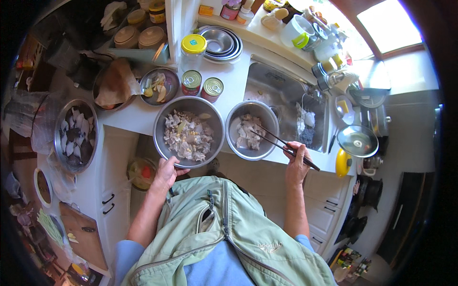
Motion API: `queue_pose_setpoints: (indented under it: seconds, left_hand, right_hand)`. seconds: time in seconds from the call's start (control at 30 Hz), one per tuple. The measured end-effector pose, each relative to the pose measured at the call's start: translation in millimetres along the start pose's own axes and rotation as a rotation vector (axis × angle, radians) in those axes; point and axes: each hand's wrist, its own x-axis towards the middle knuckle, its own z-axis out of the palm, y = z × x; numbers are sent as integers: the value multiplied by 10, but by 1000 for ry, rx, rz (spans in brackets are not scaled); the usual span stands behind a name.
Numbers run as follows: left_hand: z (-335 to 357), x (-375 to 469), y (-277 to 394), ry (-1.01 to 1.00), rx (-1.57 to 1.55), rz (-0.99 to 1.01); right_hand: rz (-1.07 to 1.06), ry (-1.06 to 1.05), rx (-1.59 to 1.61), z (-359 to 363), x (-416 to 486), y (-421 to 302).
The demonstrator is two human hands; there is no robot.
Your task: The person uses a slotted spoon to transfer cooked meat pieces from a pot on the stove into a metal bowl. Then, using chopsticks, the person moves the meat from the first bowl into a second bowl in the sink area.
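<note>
My left hand (167, 173) grips the near rim of a large steel bowl (219, 143). Pale meat pieces (200, 139) mixed with yellowish beans or nuts fill its bottom, with a few ginger-like slices among them. My right hand (298, 161) holds a pair of dark chopsticks (277, 143). Their tips reach into a smaller steel bowl (234, 150) to the right, touching or just over the pale meat pieces (248, 132) there. Whether the tips pinch a piece cannot be made out. The smaller bowl stands at the counter's front edge, beside the sink.
Behind the bowls stand two cans (212, 89), a yellow-lidded jar (193, 50) and nested steel bowls (218, 41). A steel sink (263, 80) lies right, with a glass lid (357, 141) beyond. Left are a plate of scraps (171, 89) and an oval tray of squid-like pieces (93, 143).
</note>
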Motion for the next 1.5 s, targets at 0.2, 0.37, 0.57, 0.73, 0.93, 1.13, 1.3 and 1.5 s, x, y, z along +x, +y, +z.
queue_pose_setpoints:
  seconds: [0.2, 0.37, 0.57, 0.73, 0.93, 1.13, 1.3, 1.5]
  left_hand:
    - [198, -493, 102, 81, -22, 76]
    - [554, -812, 346, 135, 57, 198]
    - [979, -846, 371, 74, 11, 251]
    - [1121, -765, 172, 127, -4, 338]
    - [1260, -737, 93, 134, 21, 354]
    - [1334, -682, 14, 148, 16, 374]
    - [1373, -662, -91, 149, 4, 365]
    - [1481, -730, -219, 123, -11, 362]
  right_hand:
    - [-58, -70, 119, 144, -184, -133]
    - [-259, -466, -140, 444, -178, -625]
    - [-116, -429, -162, 664, -92, -675]
    - [-31, -392, -68, 590, -220, -782]
    - [-222, -570, -214, 688, -226, -605]
    - [-68, -410, -57, 400, -84, -379]
    - [-28, -432, 34, 359, -48, -334]
    - [-26, -427, 22, 384, -43, -88]
